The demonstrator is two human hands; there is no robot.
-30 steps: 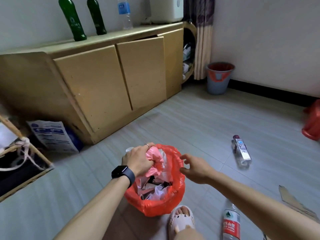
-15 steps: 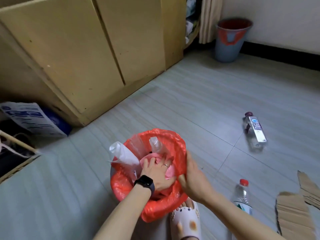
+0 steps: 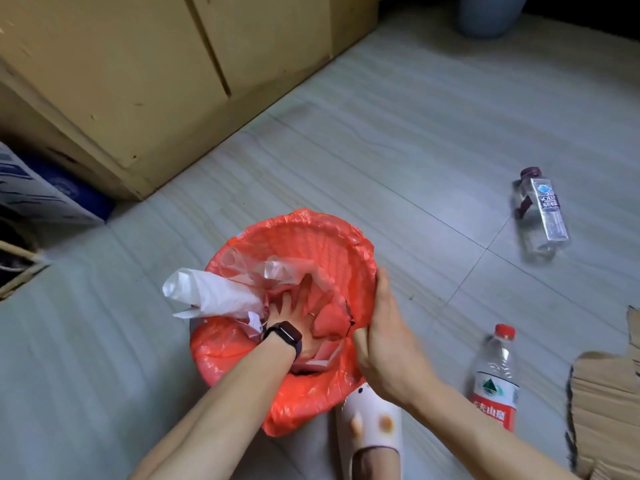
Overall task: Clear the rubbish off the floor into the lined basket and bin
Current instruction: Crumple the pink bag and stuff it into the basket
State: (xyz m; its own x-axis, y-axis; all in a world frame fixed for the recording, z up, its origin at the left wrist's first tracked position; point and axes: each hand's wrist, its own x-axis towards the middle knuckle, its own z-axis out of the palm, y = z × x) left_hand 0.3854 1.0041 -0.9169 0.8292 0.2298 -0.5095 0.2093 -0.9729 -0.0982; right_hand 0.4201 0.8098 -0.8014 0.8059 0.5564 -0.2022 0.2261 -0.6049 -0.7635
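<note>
Left hand [image 3: 294, 315] pressed flat, grip open, onto pink wrapper [image 3: 329, 318] inside red-lined basket [image 3: 332, 244]; basket rim steadied by right hand [image 3: 384, 344], grip open.

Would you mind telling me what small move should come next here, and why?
Probably withdraw the left hand from the red-lined basket: it is pressed among the rubbish, and the right hand steadies the rim. Two plastic bottles and torn cardboard remain on the floor.

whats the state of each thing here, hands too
left hand: open, pressing rubbish down in the basket
right hand: flat against the liner's rim
liner: over the basket rim, stuffed full
soda bottle: lying on the floor, capped
water bottle: upright, capped
cupboard doors: closed
</note>
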